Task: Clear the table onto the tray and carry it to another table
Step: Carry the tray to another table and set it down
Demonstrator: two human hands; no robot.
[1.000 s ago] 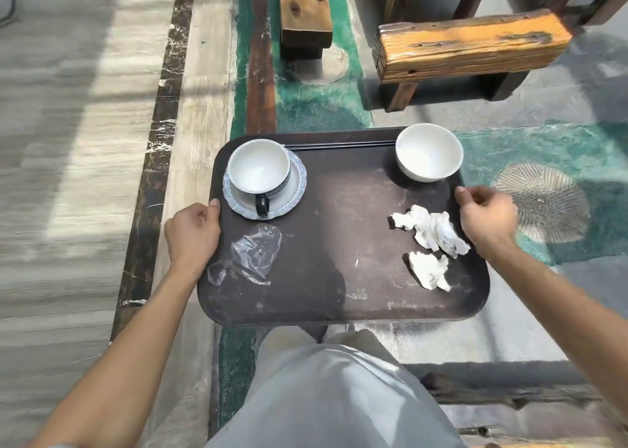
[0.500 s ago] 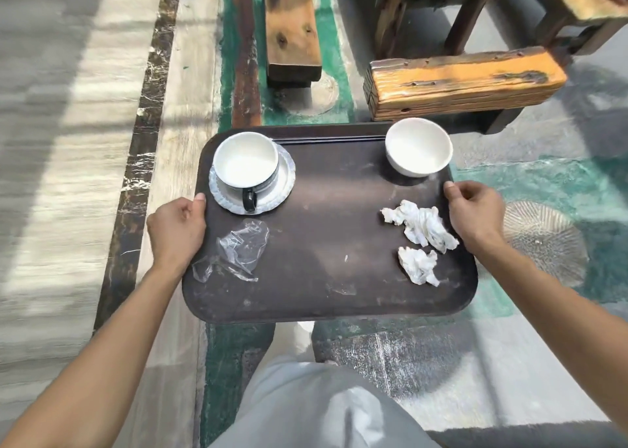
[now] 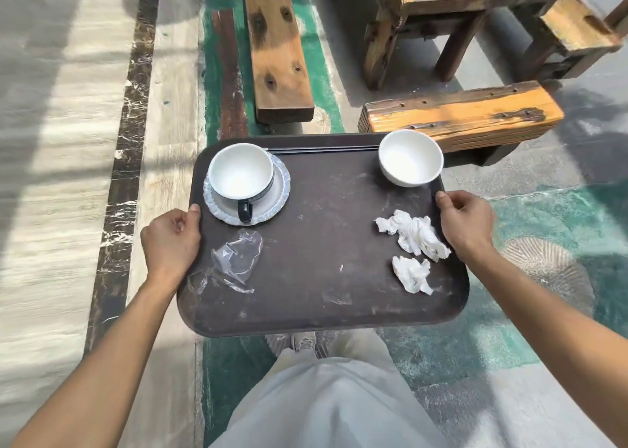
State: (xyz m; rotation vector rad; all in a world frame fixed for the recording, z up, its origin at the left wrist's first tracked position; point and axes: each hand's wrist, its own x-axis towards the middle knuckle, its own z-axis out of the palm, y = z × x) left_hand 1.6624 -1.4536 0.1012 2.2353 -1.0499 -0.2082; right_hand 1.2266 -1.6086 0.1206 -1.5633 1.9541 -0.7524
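Two tissue wads (image 3: pixel 413 235), one cup (image 3: pixel 241 175), one bowl (image 3: pixel 410 158)

Your forearms are bare, no sleeves showing; loose pale grey trousers (image 3: pixel 326 400) fill the lower centre, a grey laced sneaker (image 3: pixel 299 342) above them.
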